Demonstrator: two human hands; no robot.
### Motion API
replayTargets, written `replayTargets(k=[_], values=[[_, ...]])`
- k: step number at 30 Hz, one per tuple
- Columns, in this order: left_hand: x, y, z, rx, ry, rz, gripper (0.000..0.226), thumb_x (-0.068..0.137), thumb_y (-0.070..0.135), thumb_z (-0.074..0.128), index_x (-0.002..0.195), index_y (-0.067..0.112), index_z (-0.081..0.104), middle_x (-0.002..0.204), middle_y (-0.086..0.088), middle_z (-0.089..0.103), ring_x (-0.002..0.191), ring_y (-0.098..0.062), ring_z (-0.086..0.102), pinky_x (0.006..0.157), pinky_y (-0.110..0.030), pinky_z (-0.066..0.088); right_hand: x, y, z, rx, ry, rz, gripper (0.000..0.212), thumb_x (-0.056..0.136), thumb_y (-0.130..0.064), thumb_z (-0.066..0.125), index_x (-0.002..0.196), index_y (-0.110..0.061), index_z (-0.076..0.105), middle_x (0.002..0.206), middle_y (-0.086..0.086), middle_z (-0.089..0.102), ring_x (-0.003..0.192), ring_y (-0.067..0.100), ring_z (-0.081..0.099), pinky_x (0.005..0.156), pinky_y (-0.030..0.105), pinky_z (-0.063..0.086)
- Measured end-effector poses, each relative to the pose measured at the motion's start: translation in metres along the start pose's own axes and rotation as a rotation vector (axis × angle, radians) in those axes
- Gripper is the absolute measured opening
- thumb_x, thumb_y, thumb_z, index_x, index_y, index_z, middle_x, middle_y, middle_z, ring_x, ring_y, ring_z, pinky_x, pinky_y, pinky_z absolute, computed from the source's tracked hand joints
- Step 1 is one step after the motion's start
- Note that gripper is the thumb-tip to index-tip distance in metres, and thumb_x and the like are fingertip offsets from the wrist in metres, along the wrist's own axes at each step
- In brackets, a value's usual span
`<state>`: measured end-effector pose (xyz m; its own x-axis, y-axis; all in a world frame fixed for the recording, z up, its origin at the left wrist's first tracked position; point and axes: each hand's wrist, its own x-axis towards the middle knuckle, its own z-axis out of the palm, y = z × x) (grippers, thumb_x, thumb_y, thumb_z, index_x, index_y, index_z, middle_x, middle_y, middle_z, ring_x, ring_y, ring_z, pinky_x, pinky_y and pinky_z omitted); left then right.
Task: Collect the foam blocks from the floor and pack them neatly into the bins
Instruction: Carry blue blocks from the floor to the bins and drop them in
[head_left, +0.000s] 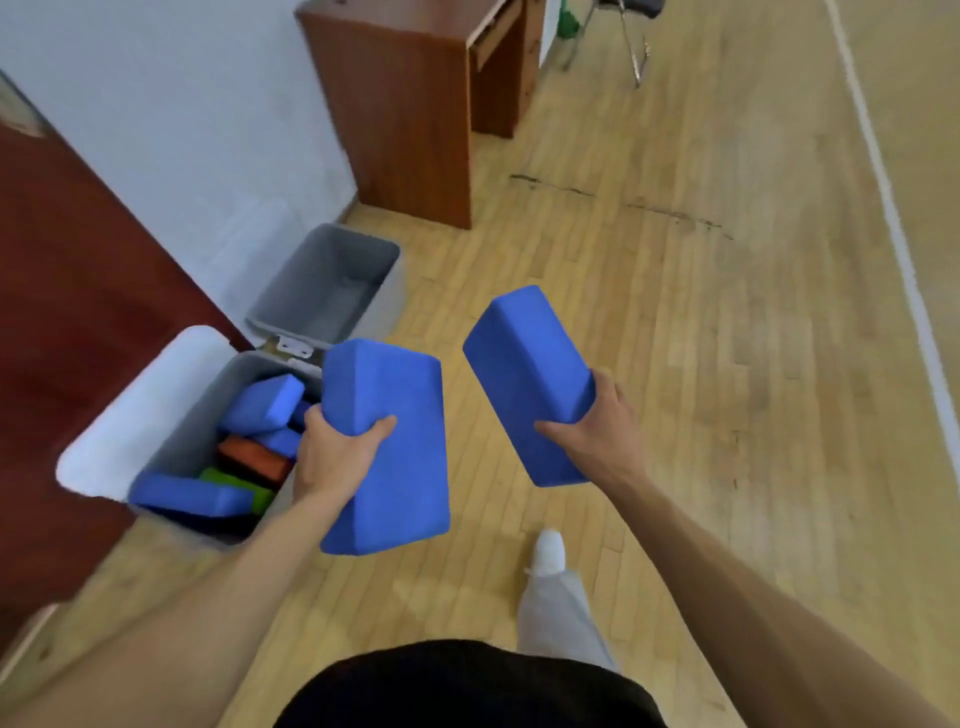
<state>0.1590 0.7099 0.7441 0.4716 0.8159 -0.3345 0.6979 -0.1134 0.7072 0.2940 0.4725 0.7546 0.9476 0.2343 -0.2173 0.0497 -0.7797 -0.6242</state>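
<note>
My left hand (332, 457) grips a blue foam block (395, 467) held above the floor, just right of the near grey bin (176, 447). My right hand (597, 431) grips a second blue foam block (524, 374), tilted, farther right. Inside the near bin lie several blocks: blue ones (262, 405), an orange one (252, 460) and a green one (236, 483). Its white lid (140, 410) stands open on the left. Behind it a second grey bin (332, 280) shows nothing inside.
A dark red door or panel (67, 312) and a white wall (182, 130) flank the bins on the left. A brown wooden desk (405, 104) stands behind. Wooden floor (727, 364) stretches right, with a white line (904, 249). My foot in a white shoe (548, 551) steps forward.
</note>
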Motion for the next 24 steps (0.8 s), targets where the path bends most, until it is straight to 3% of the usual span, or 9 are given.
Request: replayTargets(k=[3,7,14,20,24], values=[[0.028,-0.016,-0.013,-0.011,0.126,-0.166,0.087,0.067,0.047,0.081,0.132,0.008,0.039,0.132,-0.011,0.054,0.118,-0.034,0.053,0.092,-0.04,0.044,0.047,-0.022,0.031,-0.041,-0.123,-0.064,0.09,0.066,-0.042,0.077,0.142,-0.019,0.034,0.129,0.001,0.049,0.118,0.023,0.048,0.092,0.039,0.045],[0.061,-0.001,-0.017,0.029,0.201,-0.286,0.093,0.063,0.053,0.08,0.13,0.009,0.032,0.125,-0.01,0.054,0.107,-0.034,0.057,0.086,-0.045,0.049,0.11,-0.052,0.051,-0.103,-0.238,-0.149,0.09,0.068,-0.043,0.076,0.144,-0.018,0.033,0.133,0.002,0.047,0.12,0.024,0.048,0.099,0.041,0.042],[0.108,0.048,-0.019,0.036,0.274,-0.343,0.087,0.068,0.053,0.078,0.132,0.015,0.032,0.129,-0.003,0.046,0.109,-0.029,0.054,0.077,-0.039,0.045,0.208,-0.11,0.07,-0.161,-0.359,-0.295,0.094,0.067,-0.045,0.076,0.144,-0.017,0.031,0.133,0.003,0.049,0.12,0.025,0.05,0.098,0.043,0.044],[0.126,0.024,-0.057,0.013,0.355,-0.46,0.094,0.057,0.064,0.077,0.133,0.025,0.039,0.136,-0.002,0.044,0.111,-0.027,0.054,0.083,-0.041,0.048,0.229,-0.173,0.119,-0.152,-0.48,-0.398,0.093,0.064,-0.039,0.077,0.142,-0.017,0.031,0.133,0.004,0.05,0.116,0.027,0.053,0.092,0.042,0.046],[0.138,-0.009,-0.078,-0.027,0.432,-0.595,0.088,0.061,0.055,0.081,0.132,0.019,0.043,0.133,-0.005,0.045,0.108,-0.03,0.055,0.082,-0.044,0.05,0.227,-0.212,0.162,-0.177,-0.561,-0.471,0.091,0.066,-0.04,0.077,0.141,-0.018,0.032,0.133,0.003,0.049,0.114,0.027,0.054,0.09,0.043,0.048]])
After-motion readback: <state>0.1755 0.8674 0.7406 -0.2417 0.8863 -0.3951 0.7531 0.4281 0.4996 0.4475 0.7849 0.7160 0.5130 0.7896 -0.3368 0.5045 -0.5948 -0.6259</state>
